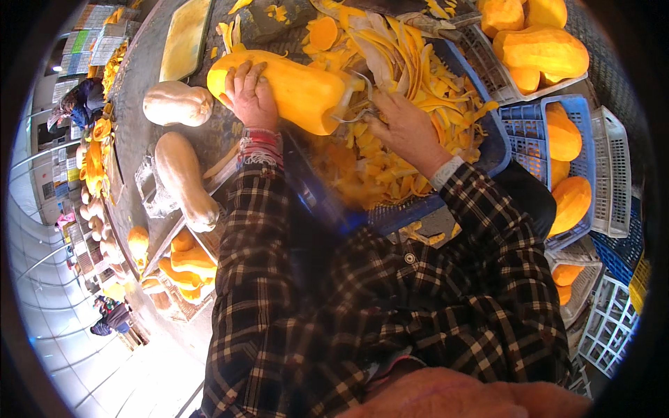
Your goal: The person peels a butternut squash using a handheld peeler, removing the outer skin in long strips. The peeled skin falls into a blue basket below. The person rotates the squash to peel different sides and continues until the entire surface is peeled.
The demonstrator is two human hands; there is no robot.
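A peeled, bright orange butternut squash (292,86) lies on its side above a blue crate (494,125) filled with peelings. My left hand (253,94) grips its left part, fingers spread over the top. In my right hand (402,128) is a peeler (366,86) with a curved metal frame, at the right end of the squash; its blade is blurred. Long strips of peel (392,57) heap up just beyond that hand. Two unpeeled butternut squashes, one plump (177,103) and one long-necked (183,177), rest left of my left forearm.
A yellow-stained board (185,39) lies at the upper left. Peeled squashes fill a blue basket (569,104) and a pale crate (554,86) on the right. More peeled squashes (188,264) sit in a crate at lower left. Two other people (86,102) (112,316) are farther off, left.
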